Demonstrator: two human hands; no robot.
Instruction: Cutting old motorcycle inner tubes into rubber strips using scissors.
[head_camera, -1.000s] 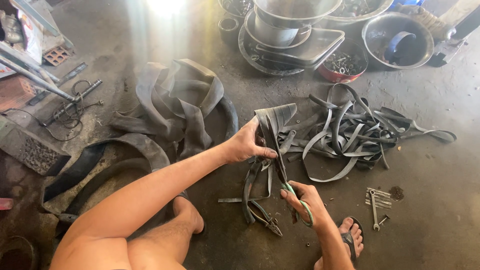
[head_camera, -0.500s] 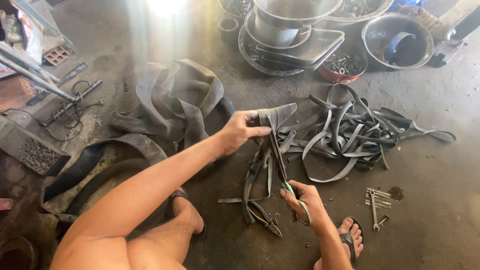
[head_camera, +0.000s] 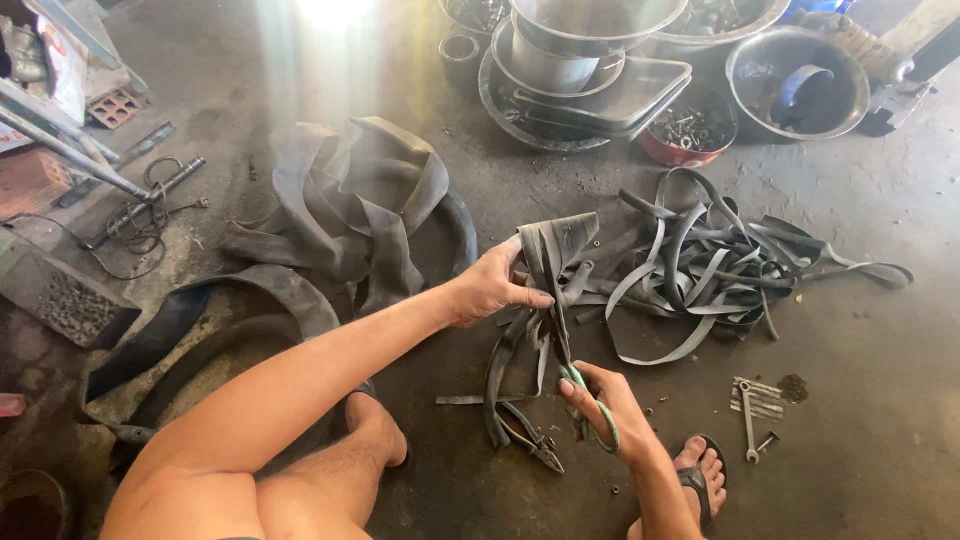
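My left hand (head_camera: 492, 288) pinches a folded piece of black rubber inner tube (head_camera: 553, 262) and holds it up above the concrete floor. Below it my right hand (head_camera: 603, 408) grips green-handled scissors (head_camera: 582, 395), whose blades point up into the lower edge of the rubber. Cut strips hang down from the piece to the floor between my hands. Pliers (head_camera: 535, 447) lie on the floor just left of my right hand.
A heap of cut rubber strips (head_camera: 715, 275) lies to the right. Large inner tubes (head_camera: 350, 205) sit to the left. Metal bowls and basins (head_camera: 590, 70), a red bowl of bolts (head_camera: 690, 135), wrenches (head_camera: 752, 410) and my sandalled foot (head_camera: 700, 478) surround the spot.
My left hand has shifted its pinch slightly on the rubber piece, lifting and re-gripping it. The right hand with the scissors stays almost in place.
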